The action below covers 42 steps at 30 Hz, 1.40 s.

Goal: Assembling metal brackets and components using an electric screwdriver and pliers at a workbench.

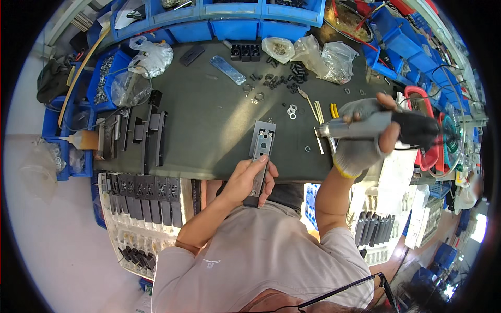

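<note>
My left hand [244, 182] is bare and closed around a long, narrow dark metal block [264, 136]. A lighter plate with holes and a few screws lies on its top face. The block's lower end points toward my lap, and its far end reaches over the front edge of the mat. Over the mat's right side, my right hand [357, 156], in a grey glove with bare fingertips, grips an electric screwdriver [365, 128]. The tool lies level, its tip pointing left and its black end to the right, apart from the block.
Small black parts [282, 81] and white washers [292, 111] lie scattered on the dark mat [209, 135]. Black metal pieces [151, 130] stand at left near an orange-filled bottle [83, 140]. Blue bins [235, 29] line the back. Trays of black parts [143, 193] sit beside my lap.
</note>
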Each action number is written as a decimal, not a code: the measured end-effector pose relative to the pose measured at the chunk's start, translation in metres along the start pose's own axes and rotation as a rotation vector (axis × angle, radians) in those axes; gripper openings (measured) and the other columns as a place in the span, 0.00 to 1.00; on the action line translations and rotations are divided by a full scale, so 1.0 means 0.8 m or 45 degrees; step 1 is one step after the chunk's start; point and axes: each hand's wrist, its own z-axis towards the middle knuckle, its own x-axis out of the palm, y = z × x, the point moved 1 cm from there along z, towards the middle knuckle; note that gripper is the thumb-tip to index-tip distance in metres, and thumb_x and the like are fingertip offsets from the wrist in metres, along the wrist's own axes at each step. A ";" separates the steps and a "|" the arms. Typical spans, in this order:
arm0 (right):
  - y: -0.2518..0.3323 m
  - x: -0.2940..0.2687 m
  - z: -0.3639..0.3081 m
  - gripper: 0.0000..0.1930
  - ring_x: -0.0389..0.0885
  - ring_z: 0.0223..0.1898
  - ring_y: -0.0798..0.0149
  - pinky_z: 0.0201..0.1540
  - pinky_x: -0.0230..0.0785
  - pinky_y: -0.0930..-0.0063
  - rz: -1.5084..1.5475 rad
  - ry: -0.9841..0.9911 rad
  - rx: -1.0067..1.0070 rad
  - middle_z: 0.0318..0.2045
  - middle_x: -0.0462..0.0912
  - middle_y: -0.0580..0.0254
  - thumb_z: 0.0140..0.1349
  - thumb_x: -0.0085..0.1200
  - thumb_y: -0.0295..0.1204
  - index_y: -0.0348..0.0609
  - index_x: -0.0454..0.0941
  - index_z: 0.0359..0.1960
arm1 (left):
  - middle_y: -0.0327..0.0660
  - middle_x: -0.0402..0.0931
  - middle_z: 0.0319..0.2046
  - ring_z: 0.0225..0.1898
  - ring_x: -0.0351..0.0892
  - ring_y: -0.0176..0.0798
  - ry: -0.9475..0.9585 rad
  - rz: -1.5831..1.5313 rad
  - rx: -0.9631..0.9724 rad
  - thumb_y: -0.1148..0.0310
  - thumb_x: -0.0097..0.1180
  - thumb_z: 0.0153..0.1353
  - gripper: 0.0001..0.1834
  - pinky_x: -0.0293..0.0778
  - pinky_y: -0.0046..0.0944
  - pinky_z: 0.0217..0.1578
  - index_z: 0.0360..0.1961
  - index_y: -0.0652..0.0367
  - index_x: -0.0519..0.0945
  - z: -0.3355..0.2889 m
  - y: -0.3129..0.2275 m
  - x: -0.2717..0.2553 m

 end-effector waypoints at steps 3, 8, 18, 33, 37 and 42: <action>0.000 -0.014 0.019 0.23 0.78 0.27 0.66 0.30 0.71 0.69 -0.546 -0.284 0.008 0.26 0.79 0.58 0.66 0.59 0.41 0.33 0.74 0.50 | 0.46 0.74 0.17 0.11 0.73 0.39 -0.068 0.022 0.024 0.48 0.38 0.76 0.29 0.71 0.37 0.11 0.37 0.68 0.75 0.002 -0.001 -0.001; -0.005 -0.059 0.030 0.22 0.78 0.33 0.71 0.38 0.71 0.73 -1.027 -0.283 0.017 0.33 0.82 0.59 0.68 0.59 0.41 0.36 0.74 0.54 | 0.46 0.75 0.18 0.11 0.72 0.38 -0.088 0.013 0.062 0.49 0.38 0.76 0.29 0.72 0.37 0.11 0.37 0.68 0.75 0.003 -0.002 -0.006; -0.017 -0.114 0.022 0.41 0.80 0.36 0.59 0.39 0.75 0.64 -0.467 -0.118 0.182 0.36 0.78 0.57 0.64 0.52 0.61 0.37 0.64 0.65 | 0.45 0.74 0.18 0.10 0.69 0.36 -0.084 -0.068 0.025 0.52 0.37 0.75 0.26 0.70 0.36 0.11 0.40 0.69 0.74 0.002 -0.012 -0.007; -0.009 0.023 -0.032 0.46 0.81 0.26 0.52 0.23 0.79 0.59 0.304 0.055 0.353 0.46 0.79 0.40 0.66 0.39 0.68 0.24 0.69 0.54 | 0.43 0.70 0.19 0.10 0.65 0.34 -0.026 -0.189 0.009 0.58 0.34 0.70 0.26 0.68 0.35 0.13 0.50 0.73 0.71 -0.002 -0.002 -0.002; -0.009 0.025 -0.038 0.47 0.77 0.24 0.57 0.26 0.76 0.62 0.145 0.043 0.208 0.42 0.77 0.45 0.64 0.41 0.69 0.23 0.69 0.52 | 0.43 0.70 0.18 0.10 0.65 0.35 -0.026 -0.143 0.036 0.57 0.33 0.70 0.26 0.69 0.35 0.13 0.49 0.73 0.71 -0.001 0.004 -0.003; -0.017 0.032 -0.046 0.36 0.75 0.25 0.61 0.28 0.74 0.65 0.162 0.156 0.136 0.34 0.74 0.53 0.62 0.58 0.58 0.32 0.68 0.49 | 0.45 0.72 0.18 0.10 0.68 0.35 -0.067 -0.021 0.076 0.55 0.37 0.75 0.26 0.69 0.35 0.12 0.45 0.73 0.73 0.001 0.003 0.006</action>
